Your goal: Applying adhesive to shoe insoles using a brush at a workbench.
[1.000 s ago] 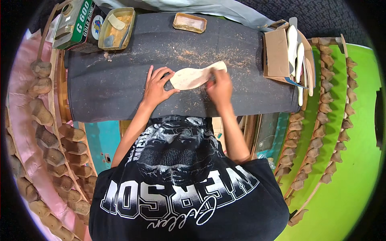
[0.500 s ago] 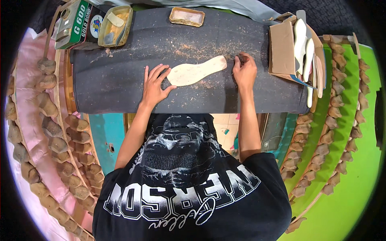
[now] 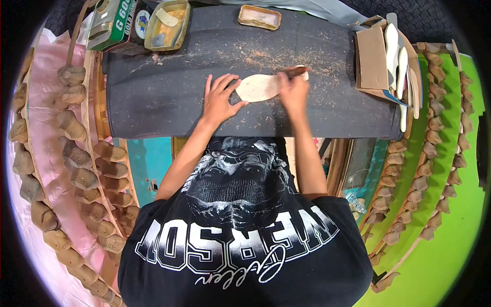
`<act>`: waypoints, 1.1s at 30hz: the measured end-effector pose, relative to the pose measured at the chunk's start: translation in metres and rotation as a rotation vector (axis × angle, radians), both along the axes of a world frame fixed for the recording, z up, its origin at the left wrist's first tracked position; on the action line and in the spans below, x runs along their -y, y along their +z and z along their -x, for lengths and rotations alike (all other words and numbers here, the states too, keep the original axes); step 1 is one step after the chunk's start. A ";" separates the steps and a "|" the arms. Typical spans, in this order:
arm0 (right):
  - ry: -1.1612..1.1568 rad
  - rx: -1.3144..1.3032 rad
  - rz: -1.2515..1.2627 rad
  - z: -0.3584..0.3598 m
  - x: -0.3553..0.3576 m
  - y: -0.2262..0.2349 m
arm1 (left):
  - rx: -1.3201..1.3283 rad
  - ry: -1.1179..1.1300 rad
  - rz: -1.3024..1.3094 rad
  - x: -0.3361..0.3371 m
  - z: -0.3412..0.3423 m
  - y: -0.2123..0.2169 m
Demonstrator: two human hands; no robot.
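Observation:
On the dark cloth of the table lies a cream insole-shaped piece (image 3: 258, 88), its wide end to the left and its narrow end to the right. My left hand (image 3: 220, 102) rests at the wide end with thumb and fingers spread, the tips at the edge of the piece. Over the narrower part, my right hand (image 3: 293, 94) is closed on a small dark brown tool (image 3: 297, 71). The tool is blurred, so I cannot tell its kind. It covers part of the narrow end.
Light brown shavings (image 3: 261, 53) are scattered on the cloth. At the far left stand a green can (image 3: 110, 25) and a tray (image 3: 179, 38) with scraps. A small tray (image 3: 260, 18) sits at the back, a cardboard box (image 3: 372, 59) of white sole-shaped pieces at right. Racks of shoe lasts (image 3: 84, 179) flank the table.
My right hand has moved left, from beside the narrow end to over the insole-shaped piece, bringing the brown tool across it. My left hand stays at the wide end. The view has shifted slightly.

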State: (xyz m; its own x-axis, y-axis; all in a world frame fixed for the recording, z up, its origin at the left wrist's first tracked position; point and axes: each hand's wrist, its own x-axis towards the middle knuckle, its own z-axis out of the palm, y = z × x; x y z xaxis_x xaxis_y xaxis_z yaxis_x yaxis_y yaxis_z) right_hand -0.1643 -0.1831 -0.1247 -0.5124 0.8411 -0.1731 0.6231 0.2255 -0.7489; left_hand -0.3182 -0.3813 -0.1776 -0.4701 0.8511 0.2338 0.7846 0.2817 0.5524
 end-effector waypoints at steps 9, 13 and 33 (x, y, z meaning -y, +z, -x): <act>0.262 -0.012 -0.569 0.032 0.053 -0.018 | 0.040 -0.235 -0.004 -0.004 0.036 -0.002; 0.129 -0.204 -0.302 0.050 0.083 -0.009 | 0.048 -0.255 -0.071 -0.004 0.041 -0.004; -0.164 -0.057 -0.296 0.035 0.045 -0.002 | 0.038 -0.287 -0.143 -0.014 0.057 -0.022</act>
